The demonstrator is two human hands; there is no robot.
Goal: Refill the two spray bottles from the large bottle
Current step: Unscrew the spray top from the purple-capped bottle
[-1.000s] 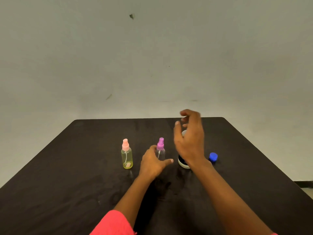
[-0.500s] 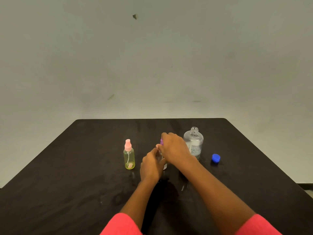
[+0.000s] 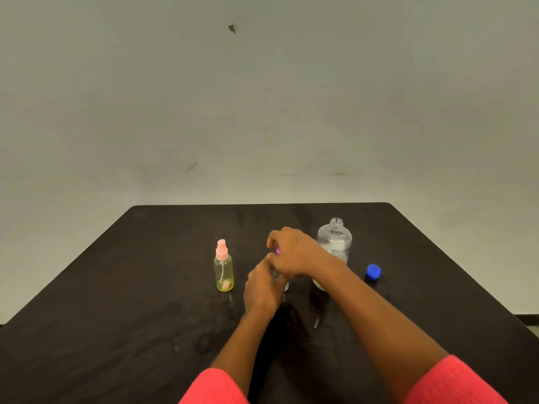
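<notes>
Pretty much a plain, bare indoor room is shown here: a dull grey-green painted wall (image 3: 262,97), scuffed and marked by a dark spot (image 3: 232,28), is seen behind a dark table (image 3: 116,316) with rounded far corners. A dark skirting strip (image 3: 526,316) is glimpsed low at the right edge. Home or workroom can't be told, though everyday stuff is set out: a small spray bottle (image 3: 223,269), a large bottle (image 3: 335,240) and a blue cap (image 3: 373,271).

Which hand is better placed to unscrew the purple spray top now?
The right hand: its fingers curl over the purple spray top, while the left hand grips the small clear bottle below.
</notes>
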